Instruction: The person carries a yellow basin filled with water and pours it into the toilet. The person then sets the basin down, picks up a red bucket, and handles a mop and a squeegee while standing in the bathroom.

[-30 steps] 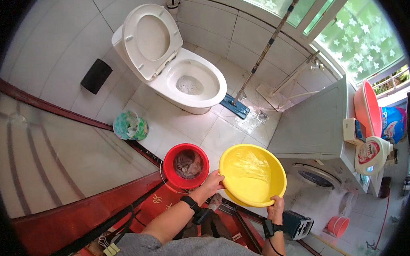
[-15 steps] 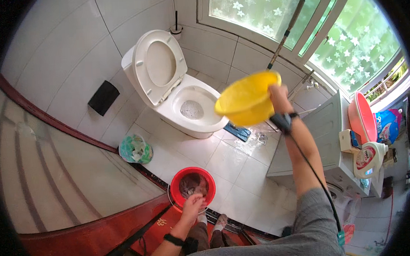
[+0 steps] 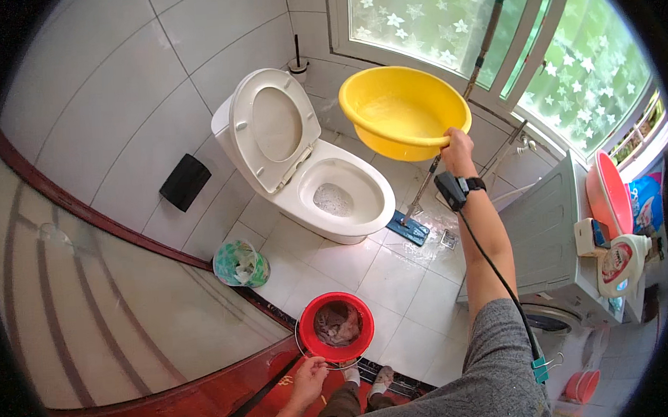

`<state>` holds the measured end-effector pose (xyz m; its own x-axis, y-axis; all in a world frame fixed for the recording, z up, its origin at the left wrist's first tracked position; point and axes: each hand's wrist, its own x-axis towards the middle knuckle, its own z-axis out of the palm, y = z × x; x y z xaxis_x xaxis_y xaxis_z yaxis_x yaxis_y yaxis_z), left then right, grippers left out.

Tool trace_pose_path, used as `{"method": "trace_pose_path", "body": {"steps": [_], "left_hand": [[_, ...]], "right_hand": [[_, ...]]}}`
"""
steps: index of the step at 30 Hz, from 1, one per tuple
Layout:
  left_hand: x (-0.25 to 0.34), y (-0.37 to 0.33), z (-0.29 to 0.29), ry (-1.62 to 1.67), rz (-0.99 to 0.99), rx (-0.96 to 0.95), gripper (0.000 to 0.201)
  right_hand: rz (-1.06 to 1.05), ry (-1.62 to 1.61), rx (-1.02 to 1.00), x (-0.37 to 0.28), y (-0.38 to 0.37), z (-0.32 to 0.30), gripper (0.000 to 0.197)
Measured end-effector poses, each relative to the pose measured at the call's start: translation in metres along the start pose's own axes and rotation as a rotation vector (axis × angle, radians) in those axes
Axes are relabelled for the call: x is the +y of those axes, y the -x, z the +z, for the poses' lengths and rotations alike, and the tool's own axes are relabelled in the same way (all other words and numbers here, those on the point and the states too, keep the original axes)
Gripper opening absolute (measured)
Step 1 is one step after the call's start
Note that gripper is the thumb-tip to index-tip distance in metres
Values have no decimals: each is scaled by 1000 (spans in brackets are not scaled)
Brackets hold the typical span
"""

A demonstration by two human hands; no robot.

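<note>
Right hand (image 3: 456,145): grips the rim of the round, glossy yellow plastic basin (image 3: 404,110), at 1 o'clock.
Left hand (image 3: 309,373): closed on the thin wire handle of the red plastic bucket (image 3: 336,328), at 6 o'clock.
Bucket: holds crumpled wet cloth.

- A home bathroom: a white toilet (image 3: 314,172) with its lid up stands on a tiled floor (image 3: 396,273).
- A washing machine (image 3: 553,273), a mop (image 3: 449,121) and a frosted window (image 3: 430,18) line the walls.

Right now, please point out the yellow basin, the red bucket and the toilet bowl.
yellow basin (image 3: 404,108), head view, on its inner wall.
red bucket (image 3: 310,336), head view, on its left rim.
toilet bowl (image 3: 370,178), head view, on the white rim at the right.
</note>
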<state>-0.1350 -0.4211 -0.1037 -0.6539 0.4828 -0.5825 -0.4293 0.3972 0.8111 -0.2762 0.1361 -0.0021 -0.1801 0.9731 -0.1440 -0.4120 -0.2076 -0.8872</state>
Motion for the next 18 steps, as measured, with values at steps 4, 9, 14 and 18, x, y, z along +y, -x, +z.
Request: {"method": "trace_pose_path", "body": {"steps": [4,9,14,18], "left_hand": [[-17,3,0,-90,-35,29,20],[-67,8,-13,-276,-45,17,20],[-91,16,-35,-315,-233,-9,17],[-85,31,-47,-141,-429,84,16]], "right_hand": [[143,-162,-112,17,15,-69,21],[189,-92,-96,18,86,-193,30],[197,241,92,-11,161,-329,28],[295,430,246,-21,183,-390,25]]}}
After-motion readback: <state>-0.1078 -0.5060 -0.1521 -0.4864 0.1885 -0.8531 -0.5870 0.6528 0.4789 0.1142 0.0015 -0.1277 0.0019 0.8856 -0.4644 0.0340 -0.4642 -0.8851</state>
